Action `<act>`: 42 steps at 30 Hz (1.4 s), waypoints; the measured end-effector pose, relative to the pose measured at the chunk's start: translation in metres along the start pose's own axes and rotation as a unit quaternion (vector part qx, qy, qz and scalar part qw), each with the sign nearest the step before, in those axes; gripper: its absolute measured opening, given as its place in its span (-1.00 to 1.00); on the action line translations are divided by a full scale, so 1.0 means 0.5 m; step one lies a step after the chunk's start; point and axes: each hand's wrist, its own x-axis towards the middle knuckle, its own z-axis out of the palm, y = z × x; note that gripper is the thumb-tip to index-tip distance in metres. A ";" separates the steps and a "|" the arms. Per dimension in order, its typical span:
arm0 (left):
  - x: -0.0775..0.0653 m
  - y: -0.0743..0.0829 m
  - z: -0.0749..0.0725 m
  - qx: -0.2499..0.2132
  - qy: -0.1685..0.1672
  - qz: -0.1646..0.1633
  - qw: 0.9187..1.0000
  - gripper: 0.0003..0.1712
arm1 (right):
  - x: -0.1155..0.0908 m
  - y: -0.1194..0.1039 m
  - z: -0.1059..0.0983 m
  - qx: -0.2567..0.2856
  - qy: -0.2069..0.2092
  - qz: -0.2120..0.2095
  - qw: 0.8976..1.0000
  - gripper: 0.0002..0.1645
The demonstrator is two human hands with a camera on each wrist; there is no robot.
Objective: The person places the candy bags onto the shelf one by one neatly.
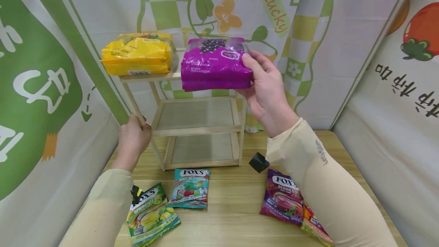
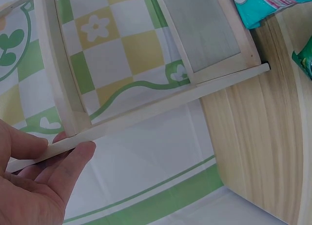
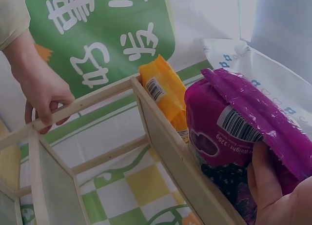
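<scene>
Left hand [image 1: 132,138] pinches the wooden rack [image 1: 199,130], right hand [image 1: 266,89] grips the purple bag [image 1: 216,72]; held only at one end, it could twist loose

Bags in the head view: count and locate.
6: yellow bag atop the rack, magenta bag in the right hand, green bag and teal bag on the table at left, purple bag and orange bag right; the sleeve may hide more.
</scene>
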 end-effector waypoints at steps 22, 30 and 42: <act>-0.005 0.005 -0.003 -0.005 -0.009 -0.012 1.000 -0.74 | -0.018 -0.009 -0.014 0.090 -0.052 0.024 0.994 -0.59; -0.007 0.004 -0.004 -0.010 -0.012 -0.013 1.000 -0.75 | -0.028 -0.010 -0.020 0.101 -0.137 -0.003 0.985 -0.46; -0.006 0.007 -0.006 -0.002 -0.008 -0.015 1.000 -0.74 | -0.036 -0.003 -0.030 -0.062 -0.120 -0.097 0.986 -0.33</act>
